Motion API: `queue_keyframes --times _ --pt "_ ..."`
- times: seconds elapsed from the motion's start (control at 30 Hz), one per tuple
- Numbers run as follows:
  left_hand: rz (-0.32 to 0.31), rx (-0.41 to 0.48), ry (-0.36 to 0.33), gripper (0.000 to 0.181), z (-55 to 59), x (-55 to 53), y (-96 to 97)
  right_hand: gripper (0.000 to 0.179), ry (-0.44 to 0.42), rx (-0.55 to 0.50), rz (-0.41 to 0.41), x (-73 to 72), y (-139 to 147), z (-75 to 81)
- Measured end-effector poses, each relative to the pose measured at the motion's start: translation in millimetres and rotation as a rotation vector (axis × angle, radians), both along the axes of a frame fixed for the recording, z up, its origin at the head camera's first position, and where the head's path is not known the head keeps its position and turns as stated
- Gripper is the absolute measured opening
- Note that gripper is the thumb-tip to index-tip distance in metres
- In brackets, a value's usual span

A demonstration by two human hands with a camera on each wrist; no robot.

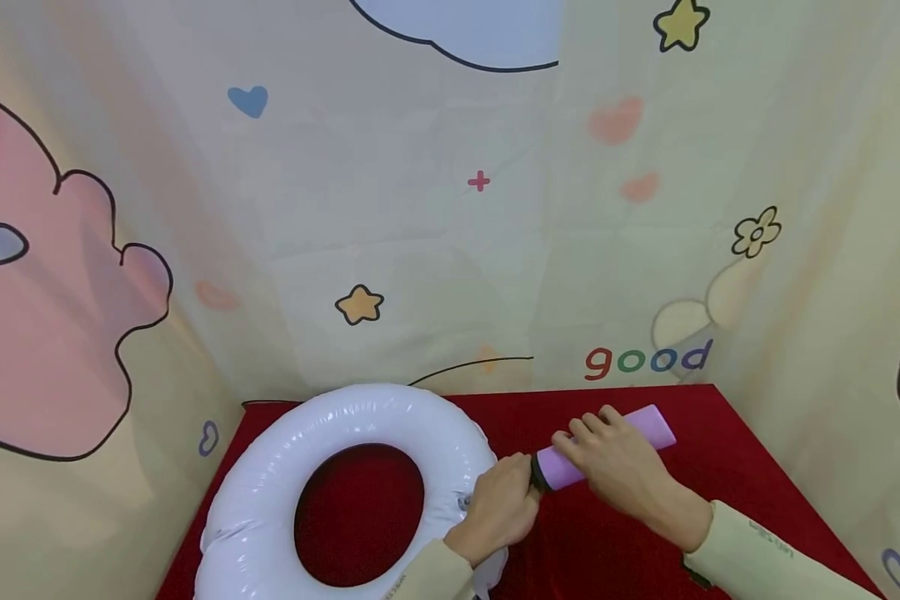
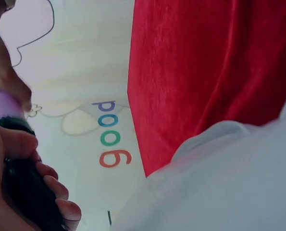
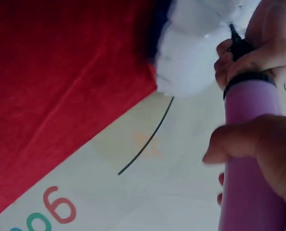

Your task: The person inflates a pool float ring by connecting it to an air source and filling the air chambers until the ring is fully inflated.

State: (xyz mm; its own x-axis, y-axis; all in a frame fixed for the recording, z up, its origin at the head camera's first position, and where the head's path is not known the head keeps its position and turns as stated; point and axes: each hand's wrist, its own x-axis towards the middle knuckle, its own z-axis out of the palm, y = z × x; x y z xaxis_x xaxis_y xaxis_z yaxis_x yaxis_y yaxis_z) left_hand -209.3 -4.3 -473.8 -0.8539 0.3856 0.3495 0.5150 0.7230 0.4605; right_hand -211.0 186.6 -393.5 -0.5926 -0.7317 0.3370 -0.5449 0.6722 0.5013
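A white inflatable swim ring [image 1: 251, 492] lies toward the left of the red cloth. Beside its right edge, my left hand [image 1: 501, 504] grips the black end [image 2: 27, 190] of a purple hand pump [image 1: 654, 427]. The fingers curl round that black part in the left wrist view. My right hand [image 1: 618, 467] wraps round the purple barrel [image 3: 252, 103] farther along. In the right wrist view, a thin black nozzle [image 3: 234, 34] points at the ring. Whether its tip sits inside the clear valve [image 1: 462, 502] I cannot tell.
Red cloth [image 1: 727, 492] covers the surface beneath the ring and pump. Pale printed curtains [image 1: 435, 225] with hearts, stars and the word "good" stand behind it and along both sides.
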Motion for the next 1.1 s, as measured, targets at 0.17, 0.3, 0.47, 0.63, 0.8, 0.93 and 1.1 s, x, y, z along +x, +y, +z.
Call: queue_keyframes --times 0.17,0.3,0.47,0.63,0.8,0.93,1.1 --pt "-0.056 -0.049 -0.041 0.020 4.4 -6.6 -15.9 0.061 -0.085 -0.019 -0.032 -2.2 18.6 13.6" --pt "-0.066 -0.054 -0.046 0.021 3.9 -9.1 -27.9 0.059 -0.053 -0.076 -0.037 -0.3 49.3 35.2" --pt "-0.037 -0.080 -0.013 0.021 2.0 -7.6 -30.0 0.059 -0.008 -0.082 -0.033 1.1 52.7 35.3" --pt "-0.060 -0.085 0.023 0.016 0.3 -1.9 -7.9 0.060 0.009 -0.031 -0.015 4.0 17.2 2.6" --pt "-0.030 -0.087 0.015 0.013 -2.1 3.2 -5.3 0.060 -0.020 -0.036 -0.017 4.4 4.1 -11.0" --pt "-0.030 -0.077 0.000 0.019 -2.4 1.5 -15.9 0.064 -0.072 -0.041 -0.038 3.4 15.5 -0.8" --pt "-0.032 -0.068 -0.008 0.020 -1.8 -2.6 -32.1 0.066 -0.054 -0.108 -0.049 2.9 52.5 24.1"
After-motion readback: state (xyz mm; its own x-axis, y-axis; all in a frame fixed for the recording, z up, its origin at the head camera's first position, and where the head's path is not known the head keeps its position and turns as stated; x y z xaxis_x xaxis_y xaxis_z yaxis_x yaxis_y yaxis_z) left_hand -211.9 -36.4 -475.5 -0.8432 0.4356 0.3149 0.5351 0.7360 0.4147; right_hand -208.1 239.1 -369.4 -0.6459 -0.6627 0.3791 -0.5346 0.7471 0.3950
